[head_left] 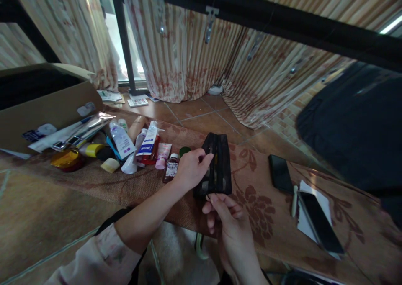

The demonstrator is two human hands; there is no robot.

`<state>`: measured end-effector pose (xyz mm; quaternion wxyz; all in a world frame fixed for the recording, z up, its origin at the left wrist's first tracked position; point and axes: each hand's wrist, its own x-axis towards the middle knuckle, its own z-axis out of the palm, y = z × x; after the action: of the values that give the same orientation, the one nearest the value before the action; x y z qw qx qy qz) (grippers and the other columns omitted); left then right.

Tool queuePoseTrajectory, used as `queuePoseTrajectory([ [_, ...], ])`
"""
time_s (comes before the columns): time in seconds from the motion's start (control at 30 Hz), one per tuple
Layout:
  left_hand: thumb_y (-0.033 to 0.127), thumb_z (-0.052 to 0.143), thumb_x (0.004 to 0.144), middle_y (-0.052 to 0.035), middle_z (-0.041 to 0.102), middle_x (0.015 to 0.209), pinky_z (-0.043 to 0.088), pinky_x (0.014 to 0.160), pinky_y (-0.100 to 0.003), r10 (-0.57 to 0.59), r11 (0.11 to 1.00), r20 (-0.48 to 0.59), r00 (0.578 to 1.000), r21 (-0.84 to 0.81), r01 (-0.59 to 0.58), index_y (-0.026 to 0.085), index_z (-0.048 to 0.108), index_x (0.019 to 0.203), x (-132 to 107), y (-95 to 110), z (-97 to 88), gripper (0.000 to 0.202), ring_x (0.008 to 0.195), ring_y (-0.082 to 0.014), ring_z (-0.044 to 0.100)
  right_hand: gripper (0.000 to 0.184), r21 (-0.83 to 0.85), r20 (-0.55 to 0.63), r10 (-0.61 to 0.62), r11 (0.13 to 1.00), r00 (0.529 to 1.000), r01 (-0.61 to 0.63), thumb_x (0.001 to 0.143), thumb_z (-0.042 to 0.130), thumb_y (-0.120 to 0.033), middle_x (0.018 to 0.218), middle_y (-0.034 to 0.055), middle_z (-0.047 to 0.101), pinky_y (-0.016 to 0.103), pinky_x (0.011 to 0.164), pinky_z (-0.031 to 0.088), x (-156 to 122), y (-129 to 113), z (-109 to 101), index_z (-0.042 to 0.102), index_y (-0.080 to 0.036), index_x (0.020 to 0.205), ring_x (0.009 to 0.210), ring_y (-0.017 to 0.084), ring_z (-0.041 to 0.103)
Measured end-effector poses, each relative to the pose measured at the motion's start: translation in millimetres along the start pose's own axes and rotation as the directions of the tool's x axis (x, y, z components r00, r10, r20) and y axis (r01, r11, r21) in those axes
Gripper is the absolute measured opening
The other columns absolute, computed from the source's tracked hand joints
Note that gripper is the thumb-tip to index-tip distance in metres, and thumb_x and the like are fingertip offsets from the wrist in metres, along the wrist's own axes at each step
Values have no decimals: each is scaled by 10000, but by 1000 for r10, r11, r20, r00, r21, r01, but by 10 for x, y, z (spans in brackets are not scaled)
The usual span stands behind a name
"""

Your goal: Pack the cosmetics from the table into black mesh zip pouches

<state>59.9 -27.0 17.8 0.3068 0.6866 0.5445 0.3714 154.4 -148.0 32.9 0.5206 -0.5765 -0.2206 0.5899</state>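
Note:
A black zippered pouch (pixel 222 168) lies on the patterned cloth in front of me, its zipper running lengthwise and slightly parted, with a strip of yellow inside. Its left edge is gripped by my left hand (pixel 194 168), fingers curled and partly hidden, thumb over the top. My right hand (pixel 229 218) is closed in a pinch at the pouch's near end, where the zipper ends; the small piece between thumb and finger looks like the zipper pull. Just left of my left hand stand a small dark bottle with a white cap (pixel 171 168) and a round green lid (pixel 185 151).
Tubes and bottles, such as a pink tube (pixel 163 154) and a blue-and-white tube (pixel 148 140), crowd the left beside a cardboard box (pixel 63 105). To the right lie a black phone (pixel 280 173) and another phone (pixel 320 222) on white paper. A dark bar crosses above.

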Motion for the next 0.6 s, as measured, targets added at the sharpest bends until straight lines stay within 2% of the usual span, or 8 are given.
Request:
queuePoseTrajectory([
  [0.37, 388, 490, 871, 44, 424, 523, 293, 546, -255, 1, 998, 37, 999, -56, 1, 189, 435, 546, -23, 45, 4, 385, 527, -109, 419, 399, 111, -24, 36, 993, 999, -33, 555, 817, -470, 567, -13, 609, 150, 321, 276, 37, -116, 61, 649, -143, 711, 379, 40, 410],
  [0.5, 399, 485, 870, 45, 409, 520, 283, 543, -254, -7, 998, 35, 999, -58, 9, 188, 427, 543, -17, 26, -4, 393, 526, -108, 413, 387, 142, 4, 74, 987, 997, -74, 566, 814, -456, 554, -21, 595, 154, 331, 273, 25, -142, 64, 650, -142, 723, 379, 41, 411],
  [0.6, 414, 475, 872, 41, 432, 532, 287, 545, -250, -17, 998, 34, 999, -65, 19, 185, 449, 556, -8, -1, -12, 392, 534, -109, 431, 401, 56, 43, 34, 998, 998, -36, 643, 755, -528, 425, -44, 504, 167, 320, 235, 7, -108, 27, 629, -149, 674, 320, 45, 350],
])
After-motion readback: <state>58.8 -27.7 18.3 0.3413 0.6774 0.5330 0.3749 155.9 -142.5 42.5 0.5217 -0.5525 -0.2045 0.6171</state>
